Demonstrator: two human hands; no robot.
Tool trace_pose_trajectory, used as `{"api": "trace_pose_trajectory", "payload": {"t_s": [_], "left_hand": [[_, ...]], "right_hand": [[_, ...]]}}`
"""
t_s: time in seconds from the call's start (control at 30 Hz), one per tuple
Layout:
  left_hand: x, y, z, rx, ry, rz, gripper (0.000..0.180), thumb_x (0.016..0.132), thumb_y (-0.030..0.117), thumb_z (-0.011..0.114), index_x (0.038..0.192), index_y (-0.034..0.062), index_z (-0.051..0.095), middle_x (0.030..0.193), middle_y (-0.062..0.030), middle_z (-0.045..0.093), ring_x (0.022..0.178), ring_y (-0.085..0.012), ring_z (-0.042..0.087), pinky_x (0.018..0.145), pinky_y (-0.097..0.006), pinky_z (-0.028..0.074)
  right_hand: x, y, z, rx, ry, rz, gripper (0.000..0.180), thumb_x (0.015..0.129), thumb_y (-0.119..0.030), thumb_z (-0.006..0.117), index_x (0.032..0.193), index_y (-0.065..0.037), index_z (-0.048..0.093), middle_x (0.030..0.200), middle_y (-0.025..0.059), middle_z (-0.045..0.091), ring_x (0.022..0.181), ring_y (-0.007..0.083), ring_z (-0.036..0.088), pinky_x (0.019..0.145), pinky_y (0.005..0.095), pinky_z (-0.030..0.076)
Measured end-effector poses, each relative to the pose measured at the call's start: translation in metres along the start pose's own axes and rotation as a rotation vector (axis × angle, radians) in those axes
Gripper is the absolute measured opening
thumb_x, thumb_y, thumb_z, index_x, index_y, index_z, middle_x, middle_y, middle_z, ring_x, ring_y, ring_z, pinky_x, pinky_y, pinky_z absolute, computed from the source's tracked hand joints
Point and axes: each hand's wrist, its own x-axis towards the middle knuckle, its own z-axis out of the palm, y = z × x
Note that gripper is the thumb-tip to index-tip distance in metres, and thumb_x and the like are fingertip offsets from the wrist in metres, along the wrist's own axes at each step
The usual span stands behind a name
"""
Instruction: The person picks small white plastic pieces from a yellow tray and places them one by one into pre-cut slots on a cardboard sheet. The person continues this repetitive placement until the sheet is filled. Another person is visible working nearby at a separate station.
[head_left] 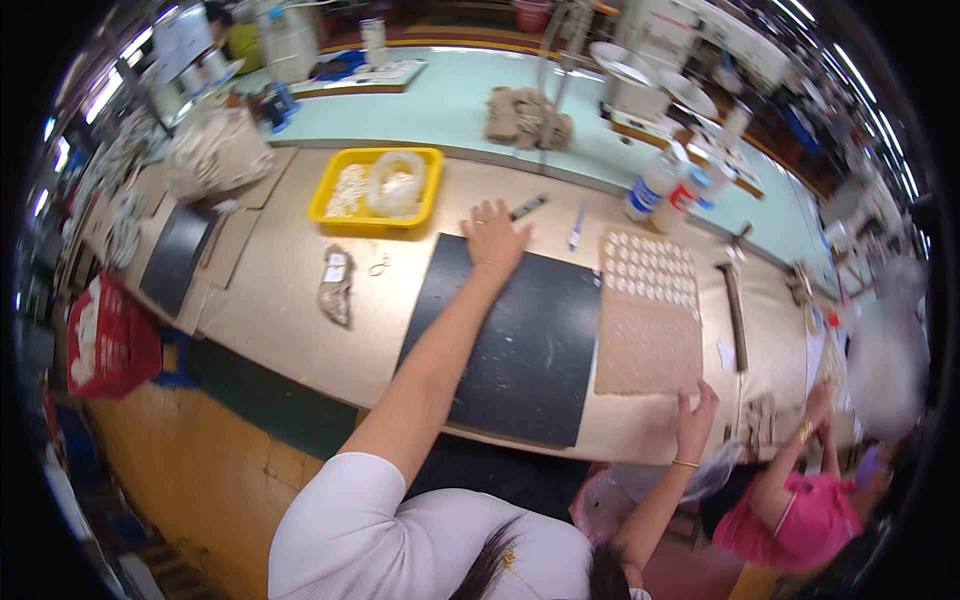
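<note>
My left hand (495,240) is spread flat at the far edge of a black board (520,345), its fingers apart and holding nothing. Just beyond its fingertips lies a dark pen-like tool (529,207). My right hand (696,412) is at the near right corner of a beige knit fabric piece (650,345), thumb and fingers apart; whether it touches the fabric I cannot tell. Rows of small white round pieces (650,268) cover the far half of that fabric. Right of it lies a hammer-like tool (736,315) with a long handle.
A yellow tray (325,205) with small white pieces and a translucent bowl stands far left. Nearer are a small brown bundle (336,285) and a blue-white pen (577,226) beyond the board. Plastic bottles (655,182) stand far right. A co-worker in pink (790,525) works at right.
</note>
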Motion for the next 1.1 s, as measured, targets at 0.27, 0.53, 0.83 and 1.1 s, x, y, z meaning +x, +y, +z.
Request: {"api": "trace_pose_trajectory", "payload": {"t_s": [0.27, 0.53, 0.83, 1.1], "left_hand": [[-0.010, -0.007, 0.002, -0.198, 0.055, 0.089, 0.060, 0.088, 0.046, 0.052, 0.134, 0.0080, 0.043, 0.132, -0.0180, 0.043, 0.125, -0.0345, 0.038, 0.099, -0.050, 0.031], [-0.005, -0.011, 0.004, -0.255, 0.101, 0.084, 0.054, 0.085, 0.038, 0.058, 0.128, 0.0075, 0.047, 0.117, -0.0135, 0.050, 0.110, -0.0271, 0.045, 0.090, -0.041, 0.035], [-0.002, -0.011, 0.005, -0.281, 0.137, 0.080, 0.052, 0.085, 0.039, 0.058, 0.126, 0.0083, 0.049, 0.114, -0.0131, 0.054, 0.110, -0.0281, 0.049, 0.090, -0.041, 0.036], [0.001, -0.006, 0.001, -0.208, 0.030, 0.114, 0.049, 0.088, 0.036, 0.056, 0.126, 0.0068, 0.048, 0.117, -0.0150, 0.055, 0.107, -0.0302, 0.054, 0.087, -0.044, 0.042]], "right_hand": [[0.054, -0.036, 0.014, -0.453, -0.148, 0.440, 0.091, 0.062, -0.046, 0.081, 0.137, -0.013, 0.040, 0.131, 0.0234, 0.043, 0.117, 0.0489, 0.042, 0.100, 0.0544, 0.036], [0.085, -0.002, 0.015, -0.320, -0.238, 0.427, 0.084, 0.057, -0.043, 0.084, 0.123, -0.007, 0.047, 0.121, 0.0267, 0.050, 0.111, 0.0422, 0.050, 0.097, 0.0466, 0.041], [0.087, 0.048, 0.013, 0.409, -0.187, 0.456, 0.050, 0.077, -0.023, 0.073, 0.115, 0.001, 0.052, 0.103, 0.0151, 0.059, 0.098, 0.0220, 0.058, 0.087, 0.0321, 0.047], [0.072, 0.047, -0.042, 0.878, -0.078, 0.372, 0.030, 0.092, -0.004, 0.051, 0.121, 0.003, 0.055, 0.114, 0.0090, 0.061, 0.101, 0.0156, 0.057, 0.090, 0.0275, 0.046]]}}
